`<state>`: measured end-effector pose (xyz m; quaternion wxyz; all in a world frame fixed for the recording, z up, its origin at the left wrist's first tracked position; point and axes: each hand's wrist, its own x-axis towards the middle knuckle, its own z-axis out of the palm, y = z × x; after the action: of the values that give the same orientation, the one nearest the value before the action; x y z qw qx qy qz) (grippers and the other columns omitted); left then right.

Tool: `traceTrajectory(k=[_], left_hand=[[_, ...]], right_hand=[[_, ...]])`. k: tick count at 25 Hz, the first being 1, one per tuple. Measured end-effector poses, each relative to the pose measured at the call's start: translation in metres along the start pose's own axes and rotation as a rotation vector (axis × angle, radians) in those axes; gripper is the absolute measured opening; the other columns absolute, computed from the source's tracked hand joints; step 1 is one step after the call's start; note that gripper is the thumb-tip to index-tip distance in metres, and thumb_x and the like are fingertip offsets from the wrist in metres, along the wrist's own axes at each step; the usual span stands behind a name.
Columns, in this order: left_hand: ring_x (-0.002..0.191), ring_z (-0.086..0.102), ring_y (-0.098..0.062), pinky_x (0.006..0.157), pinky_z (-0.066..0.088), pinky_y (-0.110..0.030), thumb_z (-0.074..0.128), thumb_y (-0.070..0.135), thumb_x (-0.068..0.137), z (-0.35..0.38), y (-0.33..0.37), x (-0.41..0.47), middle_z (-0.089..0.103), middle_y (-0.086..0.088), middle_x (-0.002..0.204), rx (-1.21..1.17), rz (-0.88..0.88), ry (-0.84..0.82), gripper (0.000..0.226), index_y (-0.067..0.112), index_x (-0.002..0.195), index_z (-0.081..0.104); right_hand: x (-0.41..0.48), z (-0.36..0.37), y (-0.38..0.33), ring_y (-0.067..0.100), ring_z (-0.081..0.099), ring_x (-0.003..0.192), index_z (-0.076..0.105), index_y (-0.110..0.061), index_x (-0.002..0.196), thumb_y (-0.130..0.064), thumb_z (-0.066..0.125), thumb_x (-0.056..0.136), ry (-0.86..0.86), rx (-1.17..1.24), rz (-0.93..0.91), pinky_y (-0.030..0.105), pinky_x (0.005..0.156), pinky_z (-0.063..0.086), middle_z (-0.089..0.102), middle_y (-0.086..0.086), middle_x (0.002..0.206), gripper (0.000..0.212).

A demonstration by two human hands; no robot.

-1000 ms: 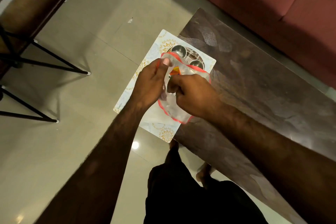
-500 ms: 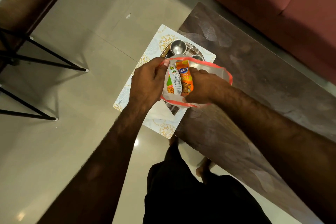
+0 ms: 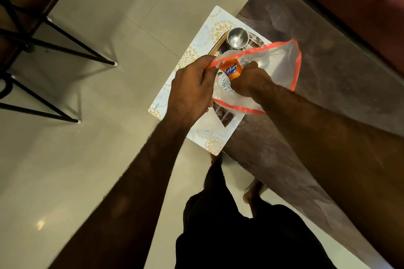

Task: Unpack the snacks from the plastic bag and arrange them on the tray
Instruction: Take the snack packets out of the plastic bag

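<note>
The tabletop (image 3: 328, 94) was a dark, marbled surface that ran from the upper right toward the person's body. A patterned placemat (image 3: 188, 59) lay at its near-left corner and overhung the edge, so part of the mat projected over the tiled floor (image 3: 87, 159). This was judged a tipping risk if weight was set on the overhanging side.

The tray (image 3: 216, 47) rested on the placemat, largely hidden beneath the bag. Only its wooden rim and a strip of its metal surface showed. A steel cup (image 3: 237, 36) stood upright on the tray at its far end, which left the nearer part of the tray as the likely place for the snacks.

The plastic bag (image 3: 282, 65), translucent with a red border, was held directly above the tray, probably so that each item had only a short path down.

The left hand (image 3: 190, 87) was clenched on the bag's rim at the left side and pulled the mouth open. The right hand (image 3: 249, 81) was inside the bag, its fingers closed on an orange snack packet (image 3: 231, 70) whose top stood clear in the opening. The packet remained within the bag. No snack was seen on the tray, so unpacking was judged to be at an early stage.
</note>
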<state>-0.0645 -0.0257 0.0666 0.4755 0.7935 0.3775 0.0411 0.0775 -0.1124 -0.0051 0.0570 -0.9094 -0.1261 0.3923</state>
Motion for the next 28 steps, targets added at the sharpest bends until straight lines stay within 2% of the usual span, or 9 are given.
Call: traceTrajectory(k=[3, 8, 13, 16, 20, 23, 24, 26, 28], left_hand=[[0.057, 0.07, -0.015, 0.061, 0.065, -0.042, 0.048, 0.041, 0.106, -0.005, -0.006, -0.002, 0.066, 0.013, 0.078, -0.002, -0.012, -0.005, 0.032, 0.023, 0.124, 0.066], [0.056, 0.07, -0.015, 0.062, 0.065, -0.042, 0.047, 0.04, 0.106, -0.006, -0.01, -0.005, 0.064, 0.01, 0.08, 0.006, 0.001, -0.022, 0.033, 0.021, 0.126, 0.065], [0.079, 0.074, -0.024, 0.072, 0.064, -0.048, 0.043, 0.041, 0.107, -0.004, 0.001, -0.006, 0.067, 0.001, 0.088, -0.024, -0.029, -0.006, 0.037, 0.017, 0.123, 0.067], [0.087, 0.074, -0.022, 0.074, 0.065, -0.046, 0.041, 0.044, 0.106, -0.004, 0.013, -0.006, 0.07, 0.002, 0.094, -0.036, -0.072, 0.021, 0.041, 0.016, 0.122, 0.067], [0.085, 0.074, -0.022, 0.073, 0.065, -0.048, 0.038, 0.046, 0.106, -0.006, 0.021, -0.001, 0.073, -0.001, 0.098, -0.044, -0.113, 0.067, 0.041, 0.018, 0.116, 0.067], [0.08, 0.074, -0.019, 0.07, 0.065, -0.05, 0.038, 0.048, 0.106, -0.01, 0.02, 0.003, 0.073, 0.001, 0.091, -0.048, -0.126, 0.069, 0.031, 0.027, 0.103, 0.061], [0.08, 0.075, -0.022, 0.067, 0.065, -0.05, 0.038, 0.048, 0.106, -0.012, 0.02, 0.004, 0.074, -0.001, 0.091, -0.053, -0.142, 0.069, 0.033, 0.025, 0.104, 0.062], [0.074, 0.075, -0.024, 0.055, 0.064, -0.047, 0.038, 0.047, 0.106, -0.013, 0.019, 0.008, 0.074, -0.004, 0.088, -0.064, -0.175, 0.071, 0.04, 0.018, 0.112, 0.066], [0.065, 0.074, -0.025, 0.045, 0.061, -0.04, 0.038, 0.047, 0.105, -0.014, 0.018, 0.01, 0.073, -0.004, 0.082, -0.07, -0.188, 0.077, 0.043, 0.016, 0.115, 0.067]], right_hand=[[0.013, 0.009, 0.003, 0.032, 0.053, 0.133, 0.038, -0.006, 0.146, -0.042, 0.075, 0.085, -0.03, -0.001, 0.005, 0.04, 0.108, 0.043, 0.054, 0.013, 0.145, 0.079], [0.02, 0.02, 0.006, 0.032, 0.054, 0.131, 0.049, -0.013, 0.141, -0.04, 0.075, 0.086, -0.008, -0.084, -0.04, 0.041, 0.107, 0.044, 0.057, 0.01, 0.142, 0.066], [-0.009, 0.01, 0.001, 0.037, 0.063, 0.113, 0.06, -0.011, 0.124, -0.034, 0.07, 0.087, 0.221, -0.249, -0.158, 0.041, 0.091, 0.053, 0.067, 0.015, 0.123, 0.044], [-0.037, -0.013, -0.006, 0.035, 0.066, 0.101, 0.064, -0.009, 0.115, -0.031, 0.068, 0.087, 0.213, -0.259, -0.232, 0.041, 0.083, 0.055, 0.071, 0.014, 0.112, 0.035], [-0.085, -0.05, 0.001, 0.031, 0.066, 0.089, 0.069, -0.01, 0.106, -0.024, 0.065, 0.088, 0.208, -0.156, -0.323, 0.04, 0.078, 0.056, 0.074, 0.012, 0.104, 0.023], [-0.119, -0.08, 0.022, 0.024, 0.071, 0.093, 0.071, -0.019, 0.112, -0.02, 0.073, 0.088, 0.239, 0.079, -0.371, 0.04, 0.082, 0.059, 0.077, 0.003, 0.107, 0.024], [-0.128, -0.09, 0.03, 0.017, 0.073, 0.092, 0.071, -0.022, 0.115, -0.017, 0.074, 0.089, 0.2, 0.26, -0.375, 0.037, 0.081, 0.06, 0.078, -0.004, 0.107, 0.026], [-0.137, -0.107, 0.046, 0.006, 0.074, 0.077, 0.072, -0.024, 0.108, -0.006, 0.07, 0.091, 0.114, 0.713, -0.332, 0.026, 0.066, 0.059, 0.08, -0.01, 0.093, 0.024], [-0.132, -0.118, 0.068, 0.006, 0.071, 0.061, 0.071, -0.02, 0.099, 0.002, 0.062, 0.089, 0.094, 1.13, -0.185, 0.022, 0.053, 0.054, 0.078, -0.009, 0.077, 0.025]])
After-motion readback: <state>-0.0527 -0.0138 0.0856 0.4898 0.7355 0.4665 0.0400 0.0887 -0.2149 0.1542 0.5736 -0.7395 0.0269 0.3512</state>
